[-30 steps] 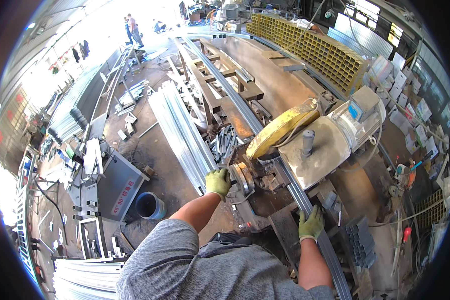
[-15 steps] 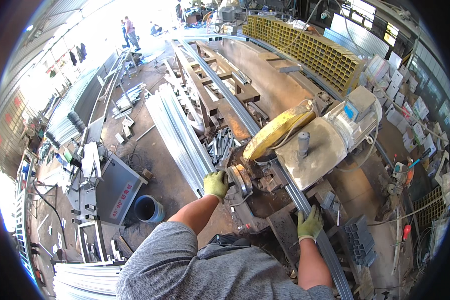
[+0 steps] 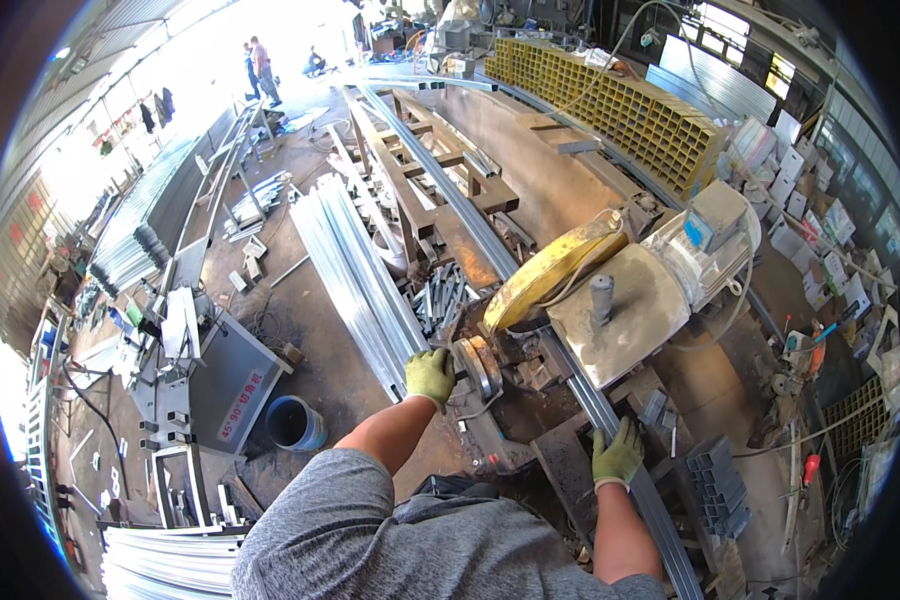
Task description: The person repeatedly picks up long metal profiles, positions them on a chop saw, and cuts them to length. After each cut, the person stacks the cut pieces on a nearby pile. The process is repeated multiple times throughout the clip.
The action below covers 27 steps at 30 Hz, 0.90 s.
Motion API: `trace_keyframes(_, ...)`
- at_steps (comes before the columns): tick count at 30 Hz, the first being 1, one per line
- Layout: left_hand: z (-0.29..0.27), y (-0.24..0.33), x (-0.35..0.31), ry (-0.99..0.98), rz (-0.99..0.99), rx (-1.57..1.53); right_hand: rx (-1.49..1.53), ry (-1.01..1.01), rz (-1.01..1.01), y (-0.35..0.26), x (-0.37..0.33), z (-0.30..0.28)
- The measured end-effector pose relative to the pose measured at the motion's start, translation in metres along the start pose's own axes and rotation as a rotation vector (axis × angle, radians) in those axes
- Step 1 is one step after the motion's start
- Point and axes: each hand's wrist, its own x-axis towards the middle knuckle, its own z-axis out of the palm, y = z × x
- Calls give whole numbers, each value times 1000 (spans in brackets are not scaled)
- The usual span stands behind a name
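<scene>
My left hand (image 3: 430, 377), in a yellow-green work glove, is closed at the near side of a round metal handwheel (image 3: 477, 366) on the cut-off saw's clamp. What lies under its fingers is partly hidden. My gloved right hand (image 3: 618, 454) grips across a bundle of long square metal tubes (image 3: 660, 525), thumb on the left edge and fingers over the right. The bundle runs lengthwise under the saw. Above it sits the saw's yellow blade guard (image 3: 550, 275), with a dusty motor (image 3: 710, 232) on the right and an upright grip (image 3: 601, 298) on its plate. The blade is hidden.
Bright loose tubes (image 3: 355, 280) lie left of the saw, near a bin of short offcuts (image 3: 444, 300). A blue bucket (image 3: 296, 424) stands by a grey machine (image 3: 220, 385). Short tubes (image 3: 717, 485) are stacked right. Yellow-ended tubes (image 3: 610, 110) and people (image 3: 261, 68) are farther back.
The view has tipped slightly, so the saw and background sit a little lower. Both hands keep their places at the handwheel and on the tubes.
</scene>
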Motion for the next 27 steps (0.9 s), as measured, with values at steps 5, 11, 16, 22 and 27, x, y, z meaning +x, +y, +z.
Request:
trace_keyframes(5, -1, 1, 0, -65, -33, 22, -2, -35, 17, -1, 0, -2)
trace_keyframes(11, 0, 1, 0, -63, -56, -9, 0, -36, 22, -2, 0, -4)
trace_keyframes(16, 0, 0, -1, -30, -25, 4, 5, -19, 7, -2, 0, -4)
trace_keyframes(22, 0, 0, 0, -58, -41, 28, 31, 0, 1, -1, 0, -2)
trace_keyframes(27, -3, 3, -1, -24, -41, 15, 25, -33, 39, -1, -1, 0)
